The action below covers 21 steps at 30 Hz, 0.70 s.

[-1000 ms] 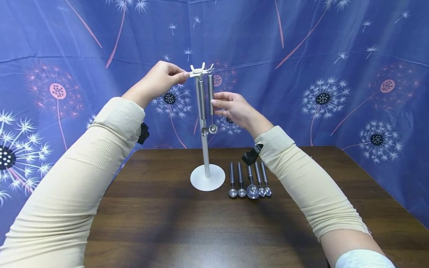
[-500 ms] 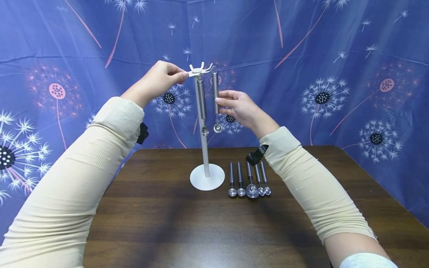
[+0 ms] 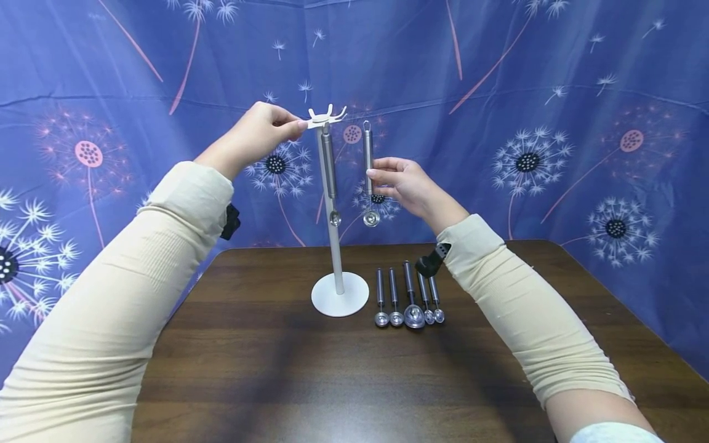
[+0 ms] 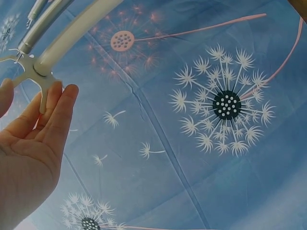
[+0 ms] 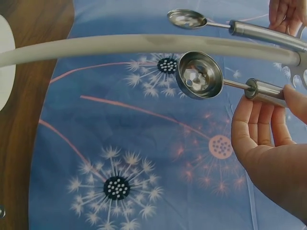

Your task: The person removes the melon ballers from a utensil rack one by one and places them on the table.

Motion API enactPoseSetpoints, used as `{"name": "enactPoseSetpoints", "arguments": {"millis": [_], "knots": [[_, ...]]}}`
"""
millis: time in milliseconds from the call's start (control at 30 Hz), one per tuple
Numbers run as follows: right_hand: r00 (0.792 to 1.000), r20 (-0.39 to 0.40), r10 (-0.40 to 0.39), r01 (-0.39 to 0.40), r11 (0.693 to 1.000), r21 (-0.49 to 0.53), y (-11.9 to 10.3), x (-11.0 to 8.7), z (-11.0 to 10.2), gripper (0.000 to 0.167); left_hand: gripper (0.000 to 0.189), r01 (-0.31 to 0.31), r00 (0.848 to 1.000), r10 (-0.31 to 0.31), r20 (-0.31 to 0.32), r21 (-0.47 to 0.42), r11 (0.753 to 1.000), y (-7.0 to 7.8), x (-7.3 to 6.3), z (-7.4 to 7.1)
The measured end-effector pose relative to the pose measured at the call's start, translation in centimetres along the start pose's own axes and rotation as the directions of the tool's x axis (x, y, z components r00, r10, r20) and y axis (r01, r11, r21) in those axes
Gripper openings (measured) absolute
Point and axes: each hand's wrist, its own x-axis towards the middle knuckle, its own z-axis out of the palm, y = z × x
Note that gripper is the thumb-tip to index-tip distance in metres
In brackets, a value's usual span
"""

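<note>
A white stand (image 3: 335, 252) with a ring of curved hooks on top rises from the table. My left hand (image 3: 257, 134) pinches one of its hook arms between thumb and fingers. From another hook a steel melon baller (image 3: 329, 163) hangs bowl-down along the pole. To the right of the stand, my right hand (image 3: 408, 186) pinches a second melon baller (image 3: 368, 147) by the handle. This one is upright, its wire loop at the top and apart from the hooks. In the right wrist view its round bowl (image 5: 199, 75) shows clearly.
On the brown wooden table (image 3: 266, 369), several more steel scoops (image 3: 394, 295) lie in a row right of the stand's round base (image 3: 324, 301). One has a larger bowl (image 3: 414, 317). A blue dandelion-print curtain (image 3: 443, 123) hangs behind the table.
The melon baller in my right hand has come off its hook and moved right, then slightly down, away from the stand. My left hand has kept its pinch on the hook arm.
</note>
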Motion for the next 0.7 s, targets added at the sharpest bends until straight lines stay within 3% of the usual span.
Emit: {"name": "enactPoseSetpoints", "arguments": {"millis": [333, 700], "knots": [[0.997, -0.058, 0.043, -0.045, 0.998, -0.039, 0.7, -0.2, -1.3, 0.039, 0.048, 0.006, 1.0, -0.006, 0.0, -0.018, 1.0, 0.1, 0.0, 0.1], [0.997, -0.07, 0.038, -0.041, 0.999, -0.036, 1.5, -0.6, -2.7, 0.032, 0.046, 0.005, 1.0, -0.005, -0.018, -0.012, 1.0, 0.1, -0.2, 0.2]]}}
